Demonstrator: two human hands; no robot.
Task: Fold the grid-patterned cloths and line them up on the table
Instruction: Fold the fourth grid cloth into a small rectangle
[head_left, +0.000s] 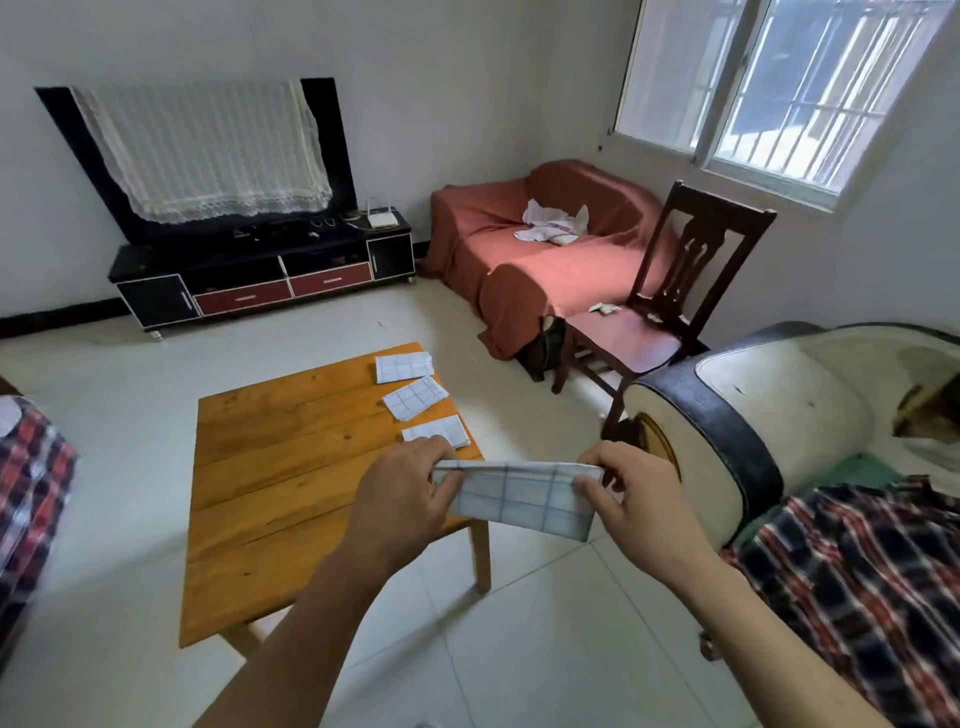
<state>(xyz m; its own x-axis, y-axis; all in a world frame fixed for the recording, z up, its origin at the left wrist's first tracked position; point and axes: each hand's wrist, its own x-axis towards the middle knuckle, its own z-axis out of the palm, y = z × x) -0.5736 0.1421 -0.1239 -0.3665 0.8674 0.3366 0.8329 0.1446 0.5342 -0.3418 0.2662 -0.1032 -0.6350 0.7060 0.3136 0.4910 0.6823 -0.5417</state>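
A white grid-patterned cloth, folded into a strip, hangs in the air past the right front corner of the wooden table. My left hand pinches its left end and my right hand pinches its right end. Three folded grid cloths lie in a row along the table's right edge: the far one, the middle one and the near one, which my left hand partly hides.
A dark wooden chair and a red-covered sofa stand beyond the table. A white and black sofa arm with a plaid cloth is at my right. A TV stand lines the far wall. More plaid fabric shows at the left.
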